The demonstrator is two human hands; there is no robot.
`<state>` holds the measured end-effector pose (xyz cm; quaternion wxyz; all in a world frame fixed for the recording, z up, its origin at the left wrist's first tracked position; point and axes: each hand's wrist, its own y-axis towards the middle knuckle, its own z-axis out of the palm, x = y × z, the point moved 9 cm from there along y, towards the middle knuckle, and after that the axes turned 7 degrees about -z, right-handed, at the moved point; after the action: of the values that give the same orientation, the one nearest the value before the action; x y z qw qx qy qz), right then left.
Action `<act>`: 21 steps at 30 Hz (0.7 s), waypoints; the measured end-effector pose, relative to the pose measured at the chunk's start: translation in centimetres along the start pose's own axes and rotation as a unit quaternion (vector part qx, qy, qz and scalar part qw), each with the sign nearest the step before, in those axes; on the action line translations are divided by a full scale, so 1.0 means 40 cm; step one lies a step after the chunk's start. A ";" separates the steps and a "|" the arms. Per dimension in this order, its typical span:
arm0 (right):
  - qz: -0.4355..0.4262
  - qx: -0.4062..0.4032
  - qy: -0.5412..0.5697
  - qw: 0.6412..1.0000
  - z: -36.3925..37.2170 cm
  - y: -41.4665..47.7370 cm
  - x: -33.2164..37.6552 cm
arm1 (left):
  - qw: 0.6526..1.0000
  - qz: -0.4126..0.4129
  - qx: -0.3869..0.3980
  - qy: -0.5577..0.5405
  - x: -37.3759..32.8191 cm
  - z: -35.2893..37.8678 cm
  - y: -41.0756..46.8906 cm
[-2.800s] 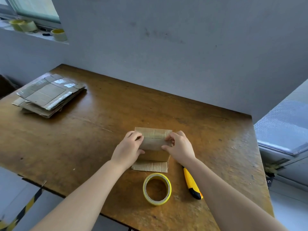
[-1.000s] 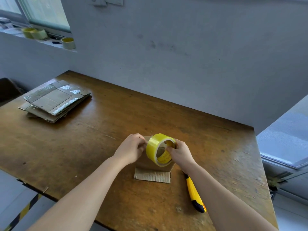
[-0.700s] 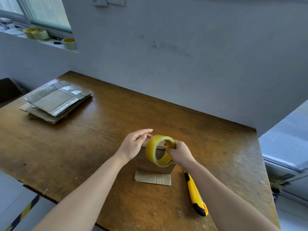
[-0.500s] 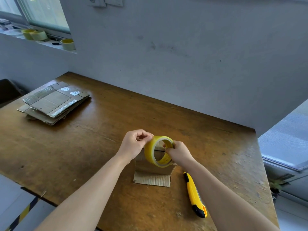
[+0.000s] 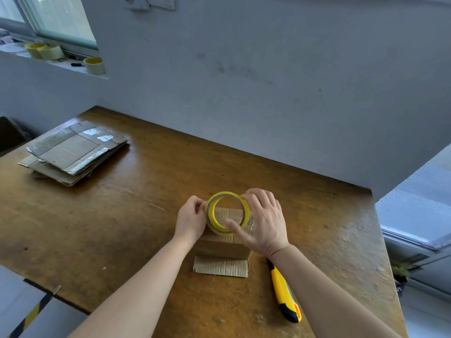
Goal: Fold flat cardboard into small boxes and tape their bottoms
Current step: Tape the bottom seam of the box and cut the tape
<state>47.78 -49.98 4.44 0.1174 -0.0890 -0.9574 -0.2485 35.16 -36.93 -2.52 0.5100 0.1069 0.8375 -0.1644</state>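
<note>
The small brown cardboard box [image 5: 222, 247] stands on the worn wooden bench [image 5: 97, 228] straight in front of the person. Its folded flaps face up, and one loose flap lies flat on the bench on the near side. A yellow roll of packing tape [image 5: 210, 217] rests on top of it. The left hand [image 5: 191, 218] has its fingers bunched together, pinching at the roll's left rim; whether they hold the tape's free end cannot be told. The right hand [image 5: 264, 223] wraps the roll's right side, fingers spread over the rim and thumb laid across its lower edge.

The box is probably light and easily crushed, so it should be steadied by its side walls, not pressed down at the flap seam. The tape is likely sticky and prone to folding on itself, so it is best held by its end.

The box's inside is hidden. A yellow and black utility knife [image 5: 284, 293] lies to the right, and a stack of flat cardboard sheets [image 5: 73, 152] lies far left.
</note>
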 end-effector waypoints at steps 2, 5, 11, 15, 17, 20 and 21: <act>-0.066 0.000 -0.014 0.998 -0.005 0.005 0.030 | 1.000 -0.010 0.002 -0.003 0.008 0.006 0.004; -0.127 0.101 -0.059 0.985 0.048 0.012 0.067 | 1.000 -0.017 -0.002 -0.003 0.007 0.002 0.008; -0.131 0.092 -0.012 0.987 0.065 0.044 0.086 | 1.000 0.000 0.004 -0.023 0.019 -0.017 0.006; -0.084 0.070 0.034 0.993 0.039 0.104 0.125 | 0.996 -0.022 0.005 -0.090 0.032 -0.033 -0.002; -0.034 0.107 0.041 0.993 0.054 0.108 0.100 | 0.996 -0.022 0.013 -0.085 0.036 -0.024 -0.005; 0.029 0.169 0.046 0.984 0.071 0.106 0.058 | 0.992 -0.037 0.019 -0.117 0.042 -0.009 -0.003; 0.040 0.182 0.040 0.982 0.071 0.109 0.050 | 0.990 -0.050 0.021 -0.133 0.047 -0.004 -0.001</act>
<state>46.35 -44.58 4.56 0.1800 -0.0945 -0.9767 -0.0683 34.14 -36.90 -4.11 0.6055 0.0522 0.7631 -0.2198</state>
